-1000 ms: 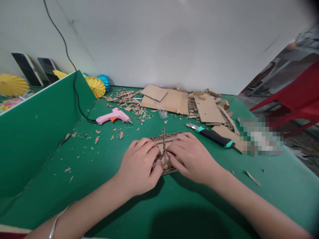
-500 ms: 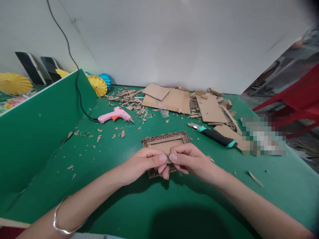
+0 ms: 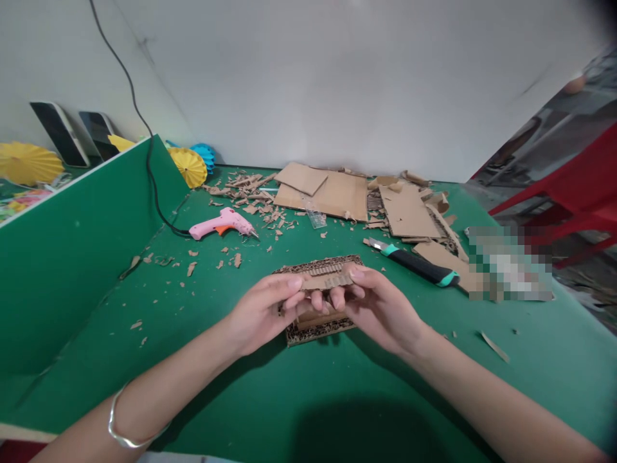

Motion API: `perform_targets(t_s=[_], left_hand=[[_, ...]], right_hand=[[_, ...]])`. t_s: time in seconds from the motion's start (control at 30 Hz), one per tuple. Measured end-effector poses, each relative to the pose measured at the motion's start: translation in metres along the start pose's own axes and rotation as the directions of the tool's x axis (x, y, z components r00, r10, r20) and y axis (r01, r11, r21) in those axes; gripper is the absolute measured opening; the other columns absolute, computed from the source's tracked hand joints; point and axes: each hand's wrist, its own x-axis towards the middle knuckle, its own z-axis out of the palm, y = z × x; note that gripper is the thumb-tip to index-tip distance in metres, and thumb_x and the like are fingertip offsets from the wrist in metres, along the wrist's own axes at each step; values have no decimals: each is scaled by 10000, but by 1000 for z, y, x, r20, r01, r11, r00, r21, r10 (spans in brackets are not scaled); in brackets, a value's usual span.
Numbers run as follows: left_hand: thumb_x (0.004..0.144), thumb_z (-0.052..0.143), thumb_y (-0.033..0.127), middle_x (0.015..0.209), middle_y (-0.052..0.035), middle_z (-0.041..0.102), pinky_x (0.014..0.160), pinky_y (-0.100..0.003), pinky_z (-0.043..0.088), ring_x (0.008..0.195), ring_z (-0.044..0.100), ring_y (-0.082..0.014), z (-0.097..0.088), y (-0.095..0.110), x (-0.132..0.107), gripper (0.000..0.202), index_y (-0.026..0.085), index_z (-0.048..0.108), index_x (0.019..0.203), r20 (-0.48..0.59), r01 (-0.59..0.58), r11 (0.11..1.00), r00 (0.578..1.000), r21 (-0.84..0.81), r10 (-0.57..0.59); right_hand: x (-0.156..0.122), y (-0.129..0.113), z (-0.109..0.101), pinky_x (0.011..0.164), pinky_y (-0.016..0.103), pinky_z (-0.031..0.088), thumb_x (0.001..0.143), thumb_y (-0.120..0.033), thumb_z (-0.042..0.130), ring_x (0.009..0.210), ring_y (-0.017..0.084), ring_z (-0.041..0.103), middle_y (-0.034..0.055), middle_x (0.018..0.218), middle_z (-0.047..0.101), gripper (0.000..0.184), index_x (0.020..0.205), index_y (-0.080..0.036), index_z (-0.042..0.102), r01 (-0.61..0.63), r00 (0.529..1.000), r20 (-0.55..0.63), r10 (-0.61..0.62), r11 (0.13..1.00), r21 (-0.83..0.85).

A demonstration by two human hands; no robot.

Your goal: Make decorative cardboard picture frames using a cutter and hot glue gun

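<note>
Tabletop [image 3: 250, 411] green carries everything, with cardboard sheets [image 3: 332, 199] lying along its far edge. Between far and near edges, about midway across, lies a corrugated cardboard frame [image 3: 321, 330], its long axis running left to right, the right end angled slightly toward the far edge. Above it, the left hand [image 3: 265, 305] pinches one end of a cardboard strip between thumb and fingers; the right hand [image 3: 385, 305] grips the other end likewise. Toward the right edge, a utility knife [image 3: 417, 265] points its blade at the far-left corner; toward the left edge, a glue gun [image 3: 224, 224] aims its nozzle rightward. Smallest is the cardboard strip [image 3: 328, 281] itself: the close pinch of half a second ago gives way to parted hands, exposing its broad face, which I judge means it is loose and being handled, not fixed. Its long axis runs roughly parallel to the near edge, right end slightly raised, ridged patch at that end.
</note>
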Motion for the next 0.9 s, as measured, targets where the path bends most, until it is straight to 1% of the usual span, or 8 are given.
perform_targets(t_s=[0.13, 0.2, 0.27, 0.37, 0.47, 0.57, 0.77, 0.9], left_hand=[[828, 453, 384, 698, -52, 539, 728, -329, 434, 735, 537, -170, -2, 4, -2, 387, 177, 354, 517, 10, -68, 972, 998, 223, 67], [868, 393, 345, 769, -65, 558, 745, -330, 425, 763, 531, -170, -2, 8, -4, 355, 168, 420, 562, 84, -166, 830, 986, 533, 143], [886, 372, 268, 849, -74, 574, 772, -333, 408, 822, 522, -175, -3, 10, -6, 287, 157, 505, 658, 192, -292, 495, 951, 818, 243], [870, 391, 183, 905, -86, 602, 802, -361, 383, 914, 516, -209, -2, 9, -8, 195, 144, 561, 782, 384, -386, -60, 866, 921, 321], [852, 405, 153, 909, -94, 626, 811, -374, 371, 947, 526, -233, -2, 2, -8, 187, 127, 578, 787, 506, -419, -322, 822, 849, 263], [846, 404, 149, 918, -96, 637, 823, -385, 352, 963, 526, -242, -2, -2, -7, 197, 123, 593, 796, 513, -401, -395, 825, 827, 237], [862, 391, 272, 889, -99, 634, 791, -427, 318, 856, 519, -245, 0, -4, -5, 246, 130, 583, 922, 234, -139, -306, 925, 942, 299], [901, 326, 305, 728, -52, 571, 690, -349, 324, 708, 475, -187, 3, -1, -5, 300, 152, 537, 754, 180, -172, -56, 966, 983, 188]], right_hand=[[4, -1, -10, 688, 328, 418, 799, -305, 425, 623, 163, 525, 15, 580, 551, 308, 523, -209, 326, 17, 999, -26, -20, 996, -89], [5, -6, -18, 688, 331, 405, 788, -297, 424, 651, 173, 518, 22, 609, 549, 258, 551, -204, 375, 67, 997, 44, -55, 936, -345], [4, -14, -23, 677, 319, 383, 769, -242, 425, 671, 170, 491, 24, 655, 543, 156, 630, -190, 470, 155, 987, 136, -85, 714, -682], [1, -25, -22, 747, 345, 364, 755, -172, 426, 681, 164, 462, 22, 703, 539, 111, 761, -186, 536, 281, 959, 265, -104, 185, -942], [-2, -28, -16, 917, 430, 282, 813, -235, 454, 689, 166, 478, 15, 657, 533, 116, 768, -180, 546, 341, 927, 362, -102, -177, -923], [-2, -23, -14, 949, 437, 260, 882, -236, 385, 717, 167, 497, 24, 657, 555, 215, 763, -182, 556, 355, 911, 402, -91, -322, -878], [0, -9, -10, 949, 433, 272, 874, -171, 331, 675, 173, 471, 41, 630, 558, 277, 696, -186, 542, 352, 877, 458, -143, -456, -817], [-2, -11, -2, 673, 326, 374, 852, -173, 354, 596, 155, 415, 31, 592, 513, 271, 621, -184, 494, 364, 919, 386, -76, -204, -909]])
